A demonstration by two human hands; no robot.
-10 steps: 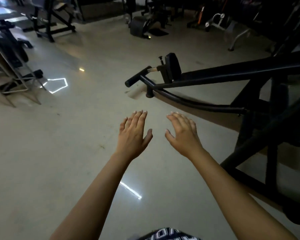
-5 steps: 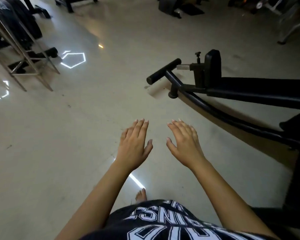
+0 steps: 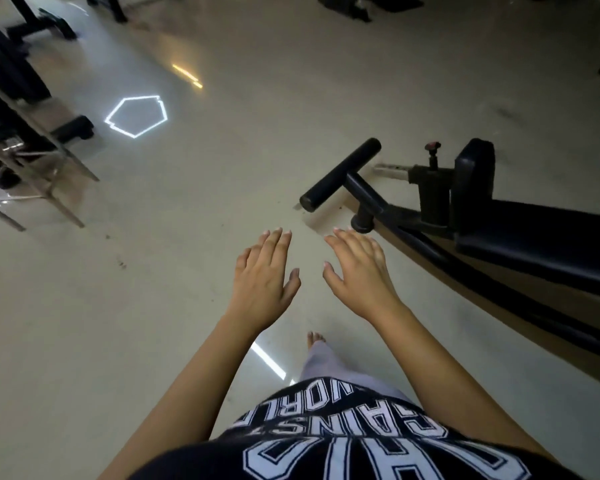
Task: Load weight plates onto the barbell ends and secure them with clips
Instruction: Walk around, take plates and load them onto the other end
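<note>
My left hand [image 3: 262, 278] and my right hand [image 3: 359, 275] hover side by side over the pale gym floor, palms down, fingers straight, holding nothing. No barbell, weight plates or clips appear in the head view. A black machine frame [image 3: 440, 199] with a padded roller handle [image 3: 340, 174] lies on the floor just beyond and to the right of my right hand. A black bench pad [image 3: 541, 237] sits on that frame.
A metal rack with dark gear [image 3: 32, 143] stands at the left. More black machine bases [image 3: 357, 8] sit along the far edge. Bright light reflections, one hexagonal [image 3: 137, 116], mark the shiny floor. My bare foot [image 3: 314, 339] shows below my hands.
The view has tilted further down and drawn closer to the black machine frame. My shirt and foot have come into view. Both hands stay outstretched and held the same way.
</note>
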